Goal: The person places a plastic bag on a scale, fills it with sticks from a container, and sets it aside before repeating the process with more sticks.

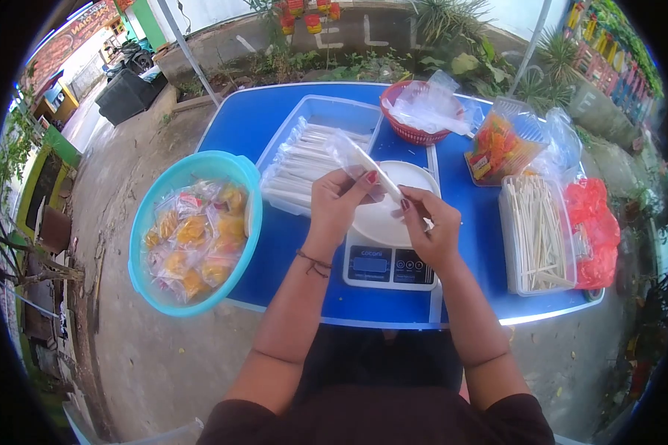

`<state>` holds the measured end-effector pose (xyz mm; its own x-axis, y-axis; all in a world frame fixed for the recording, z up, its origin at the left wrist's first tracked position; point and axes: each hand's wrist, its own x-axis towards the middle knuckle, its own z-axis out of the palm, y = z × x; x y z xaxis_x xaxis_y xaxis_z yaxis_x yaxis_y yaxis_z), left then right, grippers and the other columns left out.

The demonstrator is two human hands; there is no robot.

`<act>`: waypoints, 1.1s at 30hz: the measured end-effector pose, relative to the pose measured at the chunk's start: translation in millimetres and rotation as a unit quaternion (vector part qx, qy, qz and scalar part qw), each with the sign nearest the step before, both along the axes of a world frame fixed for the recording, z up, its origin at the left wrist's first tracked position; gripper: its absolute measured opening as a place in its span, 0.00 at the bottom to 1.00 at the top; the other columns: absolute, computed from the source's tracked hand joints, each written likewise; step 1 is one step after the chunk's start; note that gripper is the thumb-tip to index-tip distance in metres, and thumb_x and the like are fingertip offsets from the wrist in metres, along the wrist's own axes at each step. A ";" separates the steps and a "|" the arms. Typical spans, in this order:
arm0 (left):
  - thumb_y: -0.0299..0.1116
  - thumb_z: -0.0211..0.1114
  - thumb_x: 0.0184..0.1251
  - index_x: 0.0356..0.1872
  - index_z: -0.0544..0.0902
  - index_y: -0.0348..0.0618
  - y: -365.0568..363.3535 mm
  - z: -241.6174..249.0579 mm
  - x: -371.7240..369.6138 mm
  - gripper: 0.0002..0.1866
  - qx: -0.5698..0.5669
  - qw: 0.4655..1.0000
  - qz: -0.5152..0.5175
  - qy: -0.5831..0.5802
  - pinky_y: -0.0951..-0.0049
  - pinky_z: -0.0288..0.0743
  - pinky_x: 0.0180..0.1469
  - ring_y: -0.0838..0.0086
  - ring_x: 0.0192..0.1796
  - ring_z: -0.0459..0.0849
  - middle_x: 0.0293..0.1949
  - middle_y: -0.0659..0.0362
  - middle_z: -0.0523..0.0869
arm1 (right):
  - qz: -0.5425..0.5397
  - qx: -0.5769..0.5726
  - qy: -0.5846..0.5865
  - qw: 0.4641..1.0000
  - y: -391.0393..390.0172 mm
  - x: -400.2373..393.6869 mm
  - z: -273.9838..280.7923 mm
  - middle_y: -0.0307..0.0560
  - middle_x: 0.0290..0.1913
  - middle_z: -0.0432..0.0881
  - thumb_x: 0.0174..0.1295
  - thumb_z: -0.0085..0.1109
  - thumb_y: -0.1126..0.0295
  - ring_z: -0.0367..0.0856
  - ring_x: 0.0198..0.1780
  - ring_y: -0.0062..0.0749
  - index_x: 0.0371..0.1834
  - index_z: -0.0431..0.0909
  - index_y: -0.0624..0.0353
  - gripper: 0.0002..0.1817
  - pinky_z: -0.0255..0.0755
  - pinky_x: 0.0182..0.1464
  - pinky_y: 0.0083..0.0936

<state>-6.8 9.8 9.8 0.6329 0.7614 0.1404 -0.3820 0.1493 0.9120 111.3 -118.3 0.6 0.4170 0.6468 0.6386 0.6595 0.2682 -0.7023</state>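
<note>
The left hand (337,204) and right hand (436,227) pinch a plastic-sleeved white stick (379,172), likely to steady it. Loose sticks (534,230) lie at 3 o'clock (handy, presumably).

Basin (194,297) left — scale (390,267) centre — stick box (538,237) right.

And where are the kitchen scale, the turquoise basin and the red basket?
Kitchen scale (369,264): head view, on its display.
Turquoise basin (188,308): head view, on its near rim.
Red basket (417,135): head view, on its near wall.
</note>
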 end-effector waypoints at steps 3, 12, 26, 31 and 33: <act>0.32 0.70 0.66 0.44 0.85 0.32 -0.8 0.3 1.6 0.12 0.006 1.000 -0.010 -0.013 0.76 0.85 0.41 0.74 0.34 0.89 0.35 0.52 0.89 | -0.007 0.004 0.018 1.000 0.9 0.4 -4.0 0.52 0.35 0.87 0.58 0.61 0.81 0.87 0.30 0.33 0.45 0.83 0.64 0.12 0.80 0.36 0.22; 0.28 0.71 0.64 0.39 0.86 0.29 -5.2 4.1 0.4 0.10 0.037 0.998 0.036 0.028 0.79 0.86 0.39 0.75 0.35 0.89 0.32 0.52 0.88 | -0.110 0.034 -0.245 0.963 -0.5 0.6 3.3 0.47 0.36 0.87 0.54 0.66 0.80 0.86 0.28 0.34 0.42 0.84 0.61 0.12 0.79 0.31 0.24; 0.25 0.65 0.68 0.52 0.81 0.30 1.5 -10.0 8.1 0.14 0.105 0.993 0.043 -0.014 0.74 0.86 0.47 0.75 0.43 0.87 0.43 0.54 0.87 | -0.012 0.007 -0.046 0.999 3.6 -2.8 0.9 0.50 0.40 0.85 0.58 0.63 0.82 0.86 0.36 0.34 0.45 0.81 0.63 0.12 0.80 0.36 0.26; 0.25 0.66 0.68 0.50 0.81 0.29 -0.5 -7.3 8.3 0.13 0.078 0.995 0.051 -0.038 0.75 0.85 0.45 0.77 0.41 0.86 0.40 0.56 0.86 | 0.008 -0.027 -0.051 0.998 1.3 -6.2 0.1 0.49 0.36 0.84 0.59 0.61 0.82 0.84 0.32 0.31 0.50 0.78 0.62 0.15 0.78 0.33 0.24; 0.24 0.65 0.68 0.51 0.79 0.28 -1.2 -5.8 7.6 0.14 0.063 0.994 0.068 -0.054 0.75 0.85 0.45 0.77 0.41 0.85 0.40 0.56 0.86 | 0.018 -0.030 -0.032 0.999 0.8 -5.7 -0.9 0.47 0.33 0.84 0.60 0.61 0.82 0.83 0.30 0.29 0.51 0.78 0.61 0.15 0.76 0.33 0.22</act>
<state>0.9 8.6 4.0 0.5005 0.8112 0.3024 -0.4877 -0.0244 0.8727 105.5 -117.5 -0.2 0.3523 0.6981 0.6233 0.6939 0.2521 -0.6745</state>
